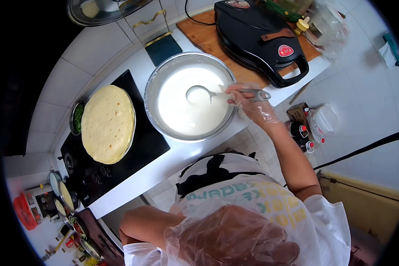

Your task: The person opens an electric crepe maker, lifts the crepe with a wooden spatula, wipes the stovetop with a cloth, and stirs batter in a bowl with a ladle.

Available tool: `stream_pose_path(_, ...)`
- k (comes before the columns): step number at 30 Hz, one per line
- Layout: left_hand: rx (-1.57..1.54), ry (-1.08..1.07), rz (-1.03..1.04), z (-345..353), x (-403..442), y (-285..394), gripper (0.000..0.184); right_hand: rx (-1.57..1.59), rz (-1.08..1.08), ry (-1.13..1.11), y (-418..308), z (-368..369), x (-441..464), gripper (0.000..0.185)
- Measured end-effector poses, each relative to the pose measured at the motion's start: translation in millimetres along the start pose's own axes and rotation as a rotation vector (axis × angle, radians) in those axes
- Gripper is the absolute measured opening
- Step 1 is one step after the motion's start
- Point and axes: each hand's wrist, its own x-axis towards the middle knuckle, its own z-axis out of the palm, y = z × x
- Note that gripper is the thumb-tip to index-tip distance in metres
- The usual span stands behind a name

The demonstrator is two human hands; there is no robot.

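My right hand (248, 104), in a clear plastic glove, is closed around the handle of a metal ladle (260, 95). The ladle's round head is at the surface of a white, batter-like liquid (186, 116) in a large metal bowl (150, 116). Close to the camera, in front of my chest, is my left hand (239, 235), also gloved. Its fingers look loosely stretched out with nothing visible in them, though crinkled plastic blurs their outline. Left of the bowl, a round pale-yellow flatbread (107, 124) with small brown spots lies on a round plate or tray.
A black electric griddle (257, 40), lid down, stands on a wooden board (195, 33) at the back right. Beneath the flatbread is a black cooktop (148, 142); a bowl of chopped greens (78, 117) sits behind it. Dark bottles (297, 128) stand on the floor at right.
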Motion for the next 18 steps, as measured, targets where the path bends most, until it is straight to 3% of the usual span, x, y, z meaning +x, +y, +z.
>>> stream_pose_path(5,-0.038,0.009,-0.009,1,1,-1,0.015,-0.251,-0.112,0.006,7,2,-9,0.014)
stream_pose_path(8,-0.112,0.07,-0.054,-1,1,-8,0.014,-0.143,0.035,-0.021,-11,-7,-15,0.011)
stream_pose_path(9,-0.146,0.12,-0.103,-1,-1,-14,0.014,-0.176,-0.074,0.009,-7,-9,-14,0.011)
stream_pose_path(11,-0.221,0.316,-0.323,8,-14,-35,0.014,-0.242,-0.297,0.069,9,-15,-7,0.011)
stream_pose_path(14,-0.251,0.713,-0.736,32,-63,-94,0.013,-0.093,-0.445,0.125,32,-1,10,0.011)
stream_pose_path(18,-0.246,0.999,-0.998,51,-135,-156,0.011,-0.16,-0.438,-0.025,14,22,1,0.014)
